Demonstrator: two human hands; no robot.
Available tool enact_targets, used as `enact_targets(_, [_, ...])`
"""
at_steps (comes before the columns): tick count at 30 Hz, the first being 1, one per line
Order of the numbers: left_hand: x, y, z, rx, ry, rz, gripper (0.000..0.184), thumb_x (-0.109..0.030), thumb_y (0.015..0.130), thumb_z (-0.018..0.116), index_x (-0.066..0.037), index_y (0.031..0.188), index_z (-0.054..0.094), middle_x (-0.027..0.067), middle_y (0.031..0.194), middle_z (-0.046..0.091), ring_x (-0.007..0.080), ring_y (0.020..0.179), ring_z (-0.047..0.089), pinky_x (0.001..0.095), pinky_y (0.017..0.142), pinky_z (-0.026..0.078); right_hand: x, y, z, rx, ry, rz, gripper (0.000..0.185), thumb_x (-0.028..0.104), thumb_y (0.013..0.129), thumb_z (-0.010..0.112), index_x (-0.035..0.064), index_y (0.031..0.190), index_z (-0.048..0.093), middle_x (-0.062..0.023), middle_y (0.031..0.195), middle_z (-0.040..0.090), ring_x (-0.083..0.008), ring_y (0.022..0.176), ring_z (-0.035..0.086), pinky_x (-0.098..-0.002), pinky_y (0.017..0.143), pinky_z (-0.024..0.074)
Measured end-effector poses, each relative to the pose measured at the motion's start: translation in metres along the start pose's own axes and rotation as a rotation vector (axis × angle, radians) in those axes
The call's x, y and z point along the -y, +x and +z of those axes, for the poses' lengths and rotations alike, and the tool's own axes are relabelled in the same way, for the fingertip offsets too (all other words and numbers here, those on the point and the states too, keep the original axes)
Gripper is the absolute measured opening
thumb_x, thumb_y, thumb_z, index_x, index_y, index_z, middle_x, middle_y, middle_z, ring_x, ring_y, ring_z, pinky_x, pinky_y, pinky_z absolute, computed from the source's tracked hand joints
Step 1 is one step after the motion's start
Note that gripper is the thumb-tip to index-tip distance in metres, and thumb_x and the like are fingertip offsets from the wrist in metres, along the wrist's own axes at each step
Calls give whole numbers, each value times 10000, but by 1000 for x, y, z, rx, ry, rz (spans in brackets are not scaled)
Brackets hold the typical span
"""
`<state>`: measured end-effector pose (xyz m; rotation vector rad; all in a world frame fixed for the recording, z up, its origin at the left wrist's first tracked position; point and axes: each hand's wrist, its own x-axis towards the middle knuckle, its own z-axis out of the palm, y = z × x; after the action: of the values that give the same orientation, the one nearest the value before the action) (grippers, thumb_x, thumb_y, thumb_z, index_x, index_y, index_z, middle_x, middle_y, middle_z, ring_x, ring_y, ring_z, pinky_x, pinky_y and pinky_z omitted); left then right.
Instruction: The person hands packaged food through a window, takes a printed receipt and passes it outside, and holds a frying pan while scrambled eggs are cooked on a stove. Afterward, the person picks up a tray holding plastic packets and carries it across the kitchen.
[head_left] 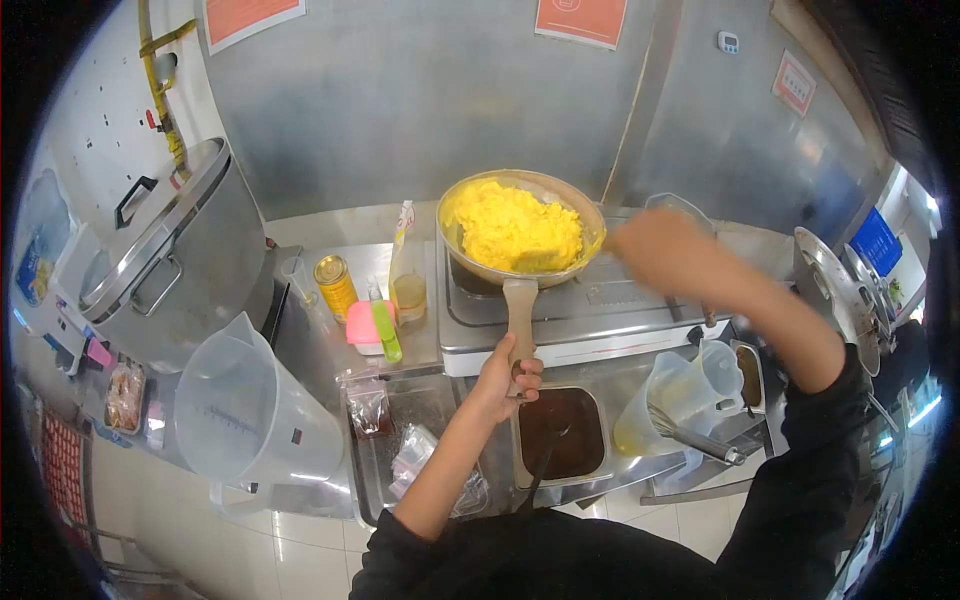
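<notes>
A round pan (453,262) full of yellow scrambled egg (515,222) is over the stove (600,325), its handle pointing toward me. My left hand (503,378) is closed around the lower end of that handle. To the right of the pan, just beyond its rim, is my right hand (662,252), smeared by motion. Its fingers cannot be made out, and neither can anything they may hold.
At the left stand a large lidded pot (205,270) and a clear jug (270,405). A yellow can (336,287) is left of the stove. In front are a tray (410,385), a brown sauce container (563,430) and a jug with a whisk (690,437).
</notes>
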<state>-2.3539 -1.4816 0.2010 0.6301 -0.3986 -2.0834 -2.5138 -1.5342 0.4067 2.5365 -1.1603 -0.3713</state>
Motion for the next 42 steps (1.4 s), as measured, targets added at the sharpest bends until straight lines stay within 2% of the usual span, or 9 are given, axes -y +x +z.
enact_targets(5, [-1, -2, 2, -30, 19, -9, 331, -457, 865, 265, -144, 802, 356, -66, 572, 328, 28, 420, 291, 206, 404, 277, 52, 46, 65, -159, 49, 49, 96, 66, 645, 544, 8, 686, 608, -131, 653, 595, -271, 606, 592, -366, 541, 475])
enact_targets(8, [1, 2, -2, -29, -34, -36, 337, -460, 863, 266, -141, 813, 363, -67, 567, 328, 27, 416, 290, 205, 398, 270, -7, 116, 91, -280, 22, 63, 151, 169, 675, 548, 34, 674, 615, -131, 620, 586, -242, 614, 595, -347, 526, 461])
enact_targets(12, [0, 3, -4, 11, -47, -46, 340, -459, 864, 265, -137, 834, 369, -62, 573, 333, 28, 414, 290, 204, 395, 268, -100, 138, 26, 242, 131, 147, 202, 216, 680, 537, 57, 764, 630, -109, 730, 617, -253, 611, 579, -353, 518, 440])
enact_targets(16, [2, 2, -2, -7, -50, 4, 345, -461, 863, 267, -131, 857, 368, -56, 583, 338, 31, 417, 290, 200, 396, 263, -50, 30, -28, 72, -29, 138, 176, 173, 663, 548, 20, 711, 620, -156, 704, 597, -277, 668, 591, -374, 572, 459])
enact_targets(19, [2, 0, 1, -15, -44, 11, 347, -462, 863, 269, -128, 858, 366, -55, 584, 333, 32, 418, 286, 199, 394, 255, -24, 4, 1, 71, -130, 123, 149, 119, 660, 521, 93, 748, 639, -127, 697, 599, -282, 684, 583, -381, 596, 459])
enact_targets(26, [-2, -2, 3, -38, -27, -33, 344, -457, 865, 264, -126, 862, 356, -56, 580, 318, 35, 415, 276, 194, 387, 238, -36, 98, 72, -320, -159, -38, 114, 99, 668, 517, 28, 651, 605, -142, 623, 582, -272, 600, 591, -377, 527, 463])
enact_targets(30, [-4, -2, 8, -46, -25, -30, 342, -457, 865, 264, -126, 866, 352, -56, 577, 315, 36, 410, 272, 197, 385, 239, -74, 117, -9, 182, 173, 229, 98, 114, 657, 578, 21, 662, 607, -99, 615, 591, -197, 569, 594, -342, 485, 460])
enact_targets(36, [-1, 2, 1, 3, -72, -22, 339, -458, 865, 265, -132, 867, 356, -53, 575, 316, 38, 407, 273, 209, 385, 251, -130, 156, -26, 574, -89, 253, 84, 108, 651, 543, 56, 643, 608, -70, 549, 549, -148, 444, 499, -278, 370, 361])
enact_targets(42, [-8, -6, 10, -90, 53, -63, 348, -474, 862, 257, -143, 837, 359, -53, 580, 302, 41, 425, 274, 204, 415, 266, -196, 131, 54, 510, 331, 351, 157, 170, 708, 510, 113, 714, 656, -63, 548, 540, -165, 477, 495, -320, 420, 379])
